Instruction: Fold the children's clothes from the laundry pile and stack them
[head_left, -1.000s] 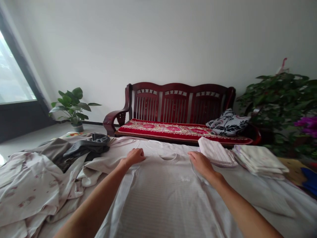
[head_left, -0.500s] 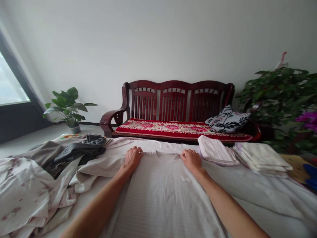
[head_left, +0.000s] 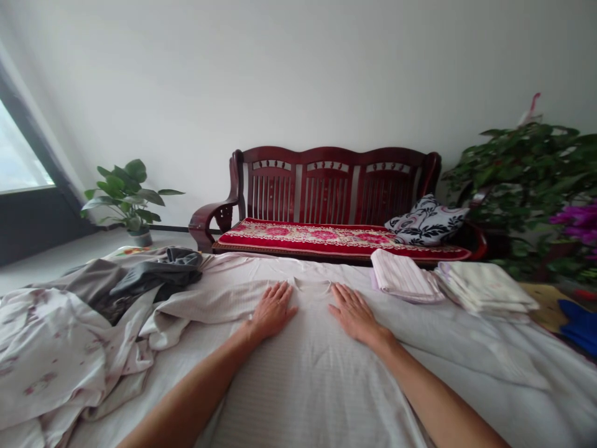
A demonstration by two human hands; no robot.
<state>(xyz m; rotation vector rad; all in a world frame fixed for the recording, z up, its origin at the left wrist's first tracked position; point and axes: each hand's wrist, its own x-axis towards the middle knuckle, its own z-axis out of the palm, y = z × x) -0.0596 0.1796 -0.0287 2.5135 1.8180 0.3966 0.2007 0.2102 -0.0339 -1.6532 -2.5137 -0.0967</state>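
A pale striped T-shirt lies spread flat on the bed in front of me, its collar toward the far edge. My left hand rests flat on it, fingers stretched out, just left of the collar. My right hand lies flat the same way just right of the collar. Neither hand holds anything. A sleeve of the shirt stretches out to the left.
A heap of unfolded clothes with a dark garment covers the left. Two folded stacks sit at the far right. Beyond the bed stand a red wooden bench, a potted plant and a large bush.
Both hands let go of the shirt's shoulders, opened, and slid inward and toward me, now lying flat beside the collar.
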